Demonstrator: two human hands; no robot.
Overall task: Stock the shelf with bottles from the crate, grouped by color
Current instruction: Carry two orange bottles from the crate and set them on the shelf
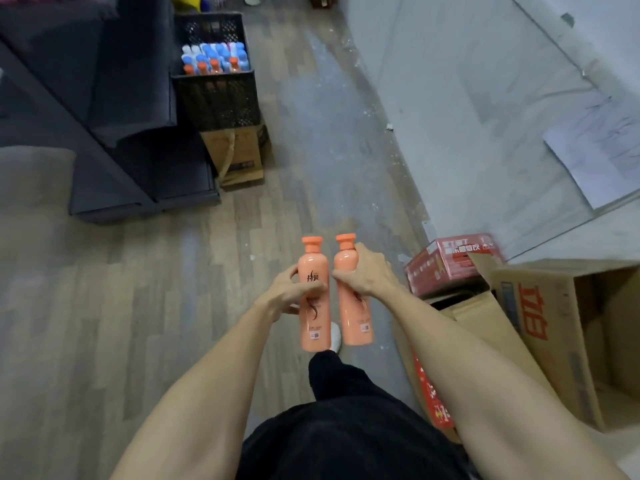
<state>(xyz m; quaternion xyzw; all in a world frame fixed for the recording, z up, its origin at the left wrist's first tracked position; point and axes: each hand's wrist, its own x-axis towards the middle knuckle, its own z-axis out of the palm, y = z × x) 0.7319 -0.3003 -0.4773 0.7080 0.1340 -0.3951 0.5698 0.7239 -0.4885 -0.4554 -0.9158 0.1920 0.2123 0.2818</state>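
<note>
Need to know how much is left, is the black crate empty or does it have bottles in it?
Not empty. Orange and blue capped bottles stand inside the black crate.

crate [216, 98] on box [239, 157], beside shelf [104, 133]

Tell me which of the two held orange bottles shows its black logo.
The bottle in the left hand, the left bottle. Its black logo faces the camera; the right bottle, in the right hand, shows none.

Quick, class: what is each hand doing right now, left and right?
Left hand: grips one orange bottle.
Right hand: grips the other orange bottle.
</note>
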